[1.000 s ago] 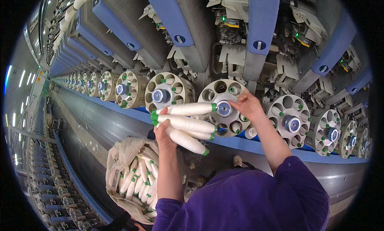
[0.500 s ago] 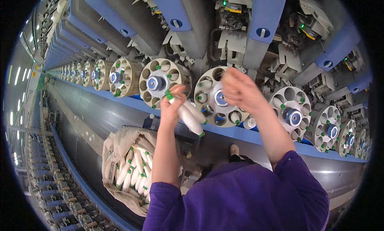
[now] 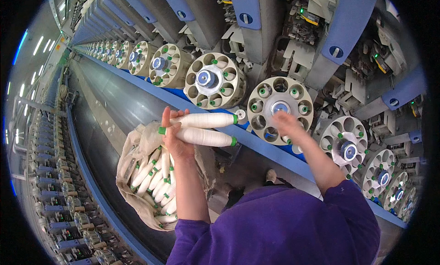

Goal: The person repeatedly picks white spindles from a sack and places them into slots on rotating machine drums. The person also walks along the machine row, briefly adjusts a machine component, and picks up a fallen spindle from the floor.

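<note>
My left hand (image 3: 178, 143) is closed around two white yarn bobbins with green ends, an upper one (image 3: 204, 120) and a lower one (image 3: 206, 137). They lie nearly level, side by side, pointing right. A further green tip shows by the thumb side of this hand. My right hand (image 3: 288, 126), smeared by motion, is in front of the lower middle of a round cream bobbin magazine (image 3: 270, 98), near its blue hub. Some of the magazine's round slots hold green-tipped bobbins; others look dark. The right fingers are too blurred to show what they hold, if anything.
A pale cloth sack (image 3: 124, 175) with many loose bobbins (image 3: 157, 181) stands below my left hand. More round magazines, such as one at left (image 3: 192, 77) and one at right (image 3: 333, 139), line a blue rail (image 3: 261, 146). Grey-blue machine panels (image 3: 245, 13) rise behind.
My left hand has moved left and lower, and its bobbins have swung from slanting to nearly level. My right hand has dropped from the magazine's upper side to its lower middle. The view has shifted.
</note>
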A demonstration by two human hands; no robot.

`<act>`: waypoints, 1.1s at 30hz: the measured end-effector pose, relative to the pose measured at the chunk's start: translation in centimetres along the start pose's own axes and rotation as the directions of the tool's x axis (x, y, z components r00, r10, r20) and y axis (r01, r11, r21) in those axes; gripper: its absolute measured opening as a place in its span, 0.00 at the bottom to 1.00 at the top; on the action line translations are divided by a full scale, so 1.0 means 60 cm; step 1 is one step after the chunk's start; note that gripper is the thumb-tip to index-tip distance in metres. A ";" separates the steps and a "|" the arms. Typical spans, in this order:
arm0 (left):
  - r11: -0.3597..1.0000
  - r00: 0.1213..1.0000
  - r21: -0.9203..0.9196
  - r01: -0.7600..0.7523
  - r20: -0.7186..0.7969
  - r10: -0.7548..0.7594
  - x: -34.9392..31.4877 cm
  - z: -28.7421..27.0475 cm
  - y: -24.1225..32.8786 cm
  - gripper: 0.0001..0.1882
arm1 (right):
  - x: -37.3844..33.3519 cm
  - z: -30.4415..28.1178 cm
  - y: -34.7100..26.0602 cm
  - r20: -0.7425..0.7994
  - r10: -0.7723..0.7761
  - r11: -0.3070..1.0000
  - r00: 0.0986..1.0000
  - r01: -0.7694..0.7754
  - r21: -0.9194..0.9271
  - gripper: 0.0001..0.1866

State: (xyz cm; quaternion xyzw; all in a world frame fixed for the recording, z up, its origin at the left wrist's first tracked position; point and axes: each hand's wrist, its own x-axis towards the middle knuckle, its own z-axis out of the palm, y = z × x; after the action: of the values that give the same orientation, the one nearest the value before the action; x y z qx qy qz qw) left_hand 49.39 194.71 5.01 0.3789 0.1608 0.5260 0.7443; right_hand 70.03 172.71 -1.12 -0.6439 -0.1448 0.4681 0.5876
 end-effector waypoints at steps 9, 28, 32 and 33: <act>0.996 0.984 -0.072 -0.061 -0.174 0.048 -0.031 -0.002 0.002 0.31 | 0.011 0.088 0.040 0.490 -0.060 0.703 0.870 -0.311 0.639 0.11; 0.999 0.908 -0.022 -0.047 -0.417 0.033 -0.073 0.020 -0.045 0.27 | 0.003 0.138 0.049 0.058 -0.361 0.925 0.931 0.350 0.147 0.10; 0.999 0.881 0.042 -0.012 -0.472 0.030 -0.080 0.009 -0.043 0.26 | 0.000 0.106 0.050 0.153 -0.673 0.642 0.723 0.675 -0.364 0.10; 0.999 0.883 -0.024 -0.034 -0.470 0.018 -0.080 0.005 -0.040 0.26 | 0.003 0.088 0.049 0.200 -0.660 0.599 0.724 0.668 -0.442 0.10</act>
State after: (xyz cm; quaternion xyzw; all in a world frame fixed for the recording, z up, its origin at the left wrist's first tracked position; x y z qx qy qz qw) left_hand 49.26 189.88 2.70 0.2307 0.3227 0.6144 0.6820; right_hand 64.99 175.32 -3.13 -0.6653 -0.4902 0.1690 0.5371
